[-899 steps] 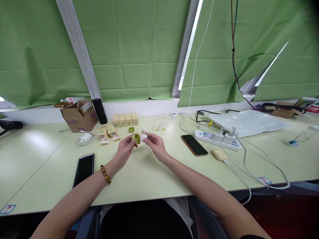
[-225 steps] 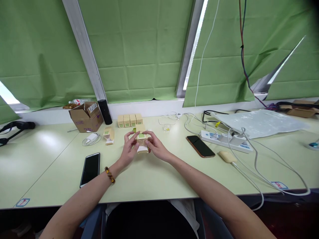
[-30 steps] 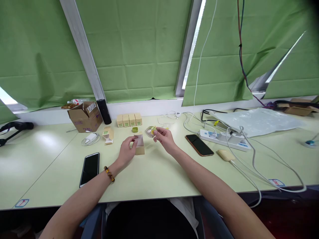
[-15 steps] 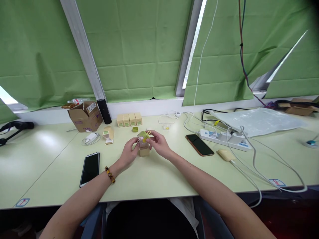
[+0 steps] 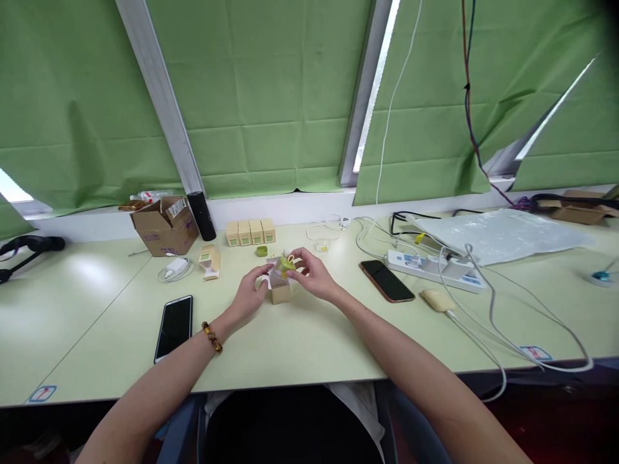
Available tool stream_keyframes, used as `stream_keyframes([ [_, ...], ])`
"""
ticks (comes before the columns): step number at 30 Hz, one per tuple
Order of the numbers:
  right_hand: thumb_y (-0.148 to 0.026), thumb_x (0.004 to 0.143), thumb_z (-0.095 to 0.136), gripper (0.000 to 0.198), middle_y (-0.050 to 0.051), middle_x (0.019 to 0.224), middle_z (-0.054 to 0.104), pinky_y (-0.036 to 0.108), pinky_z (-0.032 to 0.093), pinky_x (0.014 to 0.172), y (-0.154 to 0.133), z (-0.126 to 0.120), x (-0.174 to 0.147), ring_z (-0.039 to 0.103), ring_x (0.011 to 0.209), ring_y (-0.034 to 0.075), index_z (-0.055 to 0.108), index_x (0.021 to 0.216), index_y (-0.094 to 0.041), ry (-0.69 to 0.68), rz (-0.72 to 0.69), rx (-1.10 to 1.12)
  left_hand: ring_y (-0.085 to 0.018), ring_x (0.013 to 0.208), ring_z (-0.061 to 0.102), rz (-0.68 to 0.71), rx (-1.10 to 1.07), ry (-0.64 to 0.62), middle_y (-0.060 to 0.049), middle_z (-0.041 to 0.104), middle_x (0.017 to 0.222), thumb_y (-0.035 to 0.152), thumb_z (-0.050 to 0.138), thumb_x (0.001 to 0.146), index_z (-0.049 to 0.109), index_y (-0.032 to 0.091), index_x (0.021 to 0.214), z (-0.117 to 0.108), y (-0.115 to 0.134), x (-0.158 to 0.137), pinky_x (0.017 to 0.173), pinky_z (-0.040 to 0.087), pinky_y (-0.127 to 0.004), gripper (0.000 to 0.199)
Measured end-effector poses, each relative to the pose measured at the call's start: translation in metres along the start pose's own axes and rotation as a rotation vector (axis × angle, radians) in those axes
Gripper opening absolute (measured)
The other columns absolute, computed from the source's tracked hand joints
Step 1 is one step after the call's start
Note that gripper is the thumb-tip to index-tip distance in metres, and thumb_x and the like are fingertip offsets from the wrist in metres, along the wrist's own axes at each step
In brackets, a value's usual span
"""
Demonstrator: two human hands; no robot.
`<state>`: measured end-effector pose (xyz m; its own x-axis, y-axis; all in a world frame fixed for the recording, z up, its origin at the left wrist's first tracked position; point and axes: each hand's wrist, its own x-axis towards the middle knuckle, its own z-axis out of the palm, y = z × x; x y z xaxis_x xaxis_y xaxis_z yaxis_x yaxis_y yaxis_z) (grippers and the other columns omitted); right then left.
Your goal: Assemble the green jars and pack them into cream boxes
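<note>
My right hand (image 5: pixel 311 275) pinches a small green case with a yellow loop (image 5: pixel 287 264), held just above a little cardboard box (image 5: pixel 280 295). The box stands upright on the table with its top flaps raised. At its left side my left hand (image 5: pixel 250 291) is closed on the open box's flap. Something clear or whitish shows between the hands, too small to make out. A green piece (image 5: pixel 262 251) lies on the table just behind them. Farther left rests an opened cardboard box (image 5: pixel 209 262) with a green label.
Several small boxes (image 5: pixel 251 233) stand in a row at the back. A carton (image 5: pixel 167 227) and a black cylinder (image 5: pixel 202 216) are at the left. Phones (image 5: pixel 174 328) lie on both sides. At right are a power strip (image 5: pixel 438 270) and loose cables.
My right hand has lifted the green case slightly and moved it a little right, apart from the box's opening. My left hand stays at the box.
</note>
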<state>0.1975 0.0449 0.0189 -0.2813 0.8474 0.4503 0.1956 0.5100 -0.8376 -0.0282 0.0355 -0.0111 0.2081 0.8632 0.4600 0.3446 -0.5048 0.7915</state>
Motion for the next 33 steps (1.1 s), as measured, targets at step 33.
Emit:
stream_keyframes([
  [33,-0.036,0.100,0.049,0.017,0.004,0.094,0.065,0.032,0.055,0.065,0.015,0.017,-0.004,0.061,0.082,0.020,0.059,0.095,-0.023,0.101,-0.045,-0.175,-0.025,0.127,0.063,0.005,0.001,0.018,-0.011,0.068,0.138,0.021,0.058,0.090,0.067,0.020,0.135,0.002,-0.002,-0.002,0.110,0.049,-0.043,0.046],
])
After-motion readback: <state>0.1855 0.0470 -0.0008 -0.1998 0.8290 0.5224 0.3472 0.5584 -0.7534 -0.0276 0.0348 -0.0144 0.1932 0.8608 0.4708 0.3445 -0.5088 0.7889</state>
